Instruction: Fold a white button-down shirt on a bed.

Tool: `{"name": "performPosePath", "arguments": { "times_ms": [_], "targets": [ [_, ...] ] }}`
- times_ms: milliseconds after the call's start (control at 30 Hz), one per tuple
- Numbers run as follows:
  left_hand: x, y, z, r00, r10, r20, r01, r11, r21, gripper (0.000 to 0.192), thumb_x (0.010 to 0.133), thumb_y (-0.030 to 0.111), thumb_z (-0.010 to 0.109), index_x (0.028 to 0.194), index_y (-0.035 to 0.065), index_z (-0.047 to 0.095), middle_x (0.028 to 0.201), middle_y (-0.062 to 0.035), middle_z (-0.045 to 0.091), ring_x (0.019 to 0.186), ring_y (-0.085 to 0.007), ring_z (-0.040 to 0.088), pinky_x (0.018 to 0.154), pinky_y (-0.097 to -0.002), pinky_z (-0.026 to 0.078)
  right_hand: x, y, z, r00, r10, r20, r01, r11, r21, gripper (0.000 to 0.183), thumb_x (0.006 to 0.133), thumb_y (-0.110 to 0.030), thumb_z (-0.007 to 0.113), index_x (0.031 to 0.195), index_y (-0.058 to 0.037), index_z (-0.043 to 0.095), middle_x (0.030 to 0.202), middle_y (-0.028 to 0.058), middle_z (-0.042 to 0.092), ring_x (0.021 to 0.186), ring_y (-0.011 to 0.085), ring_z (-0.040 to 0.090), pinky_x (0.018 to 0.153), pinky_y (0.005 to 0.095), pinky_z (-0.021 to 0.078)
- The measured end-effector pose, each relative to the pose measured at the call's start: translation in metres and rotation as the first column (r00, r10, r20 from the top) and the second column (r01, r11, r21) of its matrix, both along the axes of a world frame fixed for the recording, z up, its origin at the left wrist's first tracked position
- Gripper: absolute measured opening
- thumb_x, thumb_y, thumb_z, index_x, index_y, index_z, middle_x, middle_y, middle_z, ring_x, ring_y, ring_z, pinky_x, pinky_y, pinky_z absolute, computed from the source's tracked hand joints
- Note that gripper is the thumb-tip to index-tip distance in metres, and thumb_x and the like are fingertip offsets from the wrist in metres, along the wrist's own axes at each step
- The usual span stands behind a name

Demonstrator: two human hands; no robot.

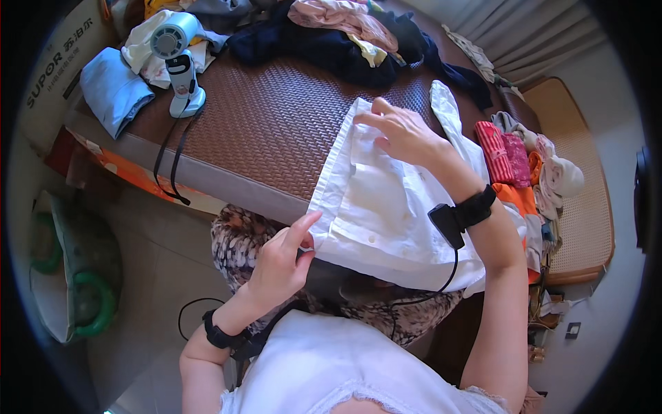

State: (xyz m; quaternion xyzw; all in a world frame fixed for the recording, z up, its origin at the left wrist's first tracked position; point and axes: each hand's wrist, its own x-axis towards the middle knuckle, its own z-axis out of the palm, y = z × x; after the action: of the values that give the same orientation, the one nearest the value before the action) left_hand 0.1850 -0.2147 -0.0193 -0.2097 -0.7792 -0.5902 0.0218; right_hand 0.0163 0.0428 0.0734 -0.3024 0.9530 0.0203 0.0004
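Note:
A white button-up garment (367, 199), seemingly a shirt, lies spread before me over the near edge of a brown woven mat. A small button shows near its lower hem, and a sleeve reaches up on the far right. My left hand (279, 264) has its thumb and fingers at the near left corner, pinching the cloth there; its index finger points along the edge. Over the far left part of the garment is my right hand (406, 134), fingers apart and fingertips at the cloth. Both wrists wear black straps, the right one with a small box and cable.
On the woven mat (248, 114) stands a pale blue handheld fan (181, 72) with a strap, beside folded light-blue cloth (114, 90). Dark clothes (310, 46) are heaped at the back. Rolled clothes (504, 155) sit at right. A green-handled bag (77, 274) stands on the floor at left.

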Motion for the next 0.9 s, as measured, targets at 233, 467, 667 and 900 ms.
{"name": "performPosePath", "arguments": {
  "times_ms": [233,467,667,900],
  "targets": [
    [-0.006,0.004,0.007,0.979,-0.010,-0.206,-0.011,0.995,-0.098,0.024,0.075,0.009,0.078,0.096,0.0023,0.067,0.082,-0.0096,0.054,0.077,-0.0259,0.055,0.068,-0.0355,0.047,-0.005,0.017,0.010,1.000,-0.007,-0.007,0.006,1.000,-0.029,0.016,0.077,-0.005,0.065,0.092,-0.0050,0.061,0.086,0.0107,0.062,0.082,0.0300,0.064,0.072,0.0399,0.0511],
    [-0.026,0.037,0.018,0.950,0.091,-0.300,-0.164,0.960,-0.228,0.023,0.076,0.017,0.078,0.078,-0.0001,0.062,0.080,-0.0102,0.052,0.079,-0.0294,0.054,0.069,-0.0391,0.046,-0.011,0.024,0.031,0.997,0.047,-0.053,-0.058,0.972,-0.227,0.015,0.074,-0.003,0.061,0.088,-0.0051,0.058,0.094,0.0104,0.058,0.087,0.0347,0.062,0.074,0.0417,0.0499],
    [-0.042,0.039,0.023,0.953,0.221,-0.208,-0.236,0.971,-0.048,0.014,0.076,0.010,0.074,0.081,0.0008,0.065,0.091,-0.0127,0.056,0.088,-0.0319,0.057,0.076,-0.0402,0.047,-0.010,0.026,0.037,0.997,0.008,-0.072,-0.035,0.923,-0.383,0.018,0.073,0.001,0.061,0.087,-0.0030,0.051,0.083,0.0161,0.059,0.079,0.0369,0.060,0.067,0.0411,0.0474],
    [-0.073,0.052,0.021,0.938,0.144,-0.316,-0.226,0.944,-0.241,0.012,0.079,0.012,0.072,0.081,0.0011,0.067,0.093,-0.0159,0.059,0.086,-0.0277,0.059,0.078,-0.0398,0.048,-0.029,0.040,0.057,0.892,-0.298,-0.340,0.118,0.879,-0.461,0.018,0.075,0.001,0.059,0.092,-0.0035,0.057,0.080,0.0221,0.062,0.082,0.0401,0.063,0.073,0.0416,0.0503]
  ]
}}
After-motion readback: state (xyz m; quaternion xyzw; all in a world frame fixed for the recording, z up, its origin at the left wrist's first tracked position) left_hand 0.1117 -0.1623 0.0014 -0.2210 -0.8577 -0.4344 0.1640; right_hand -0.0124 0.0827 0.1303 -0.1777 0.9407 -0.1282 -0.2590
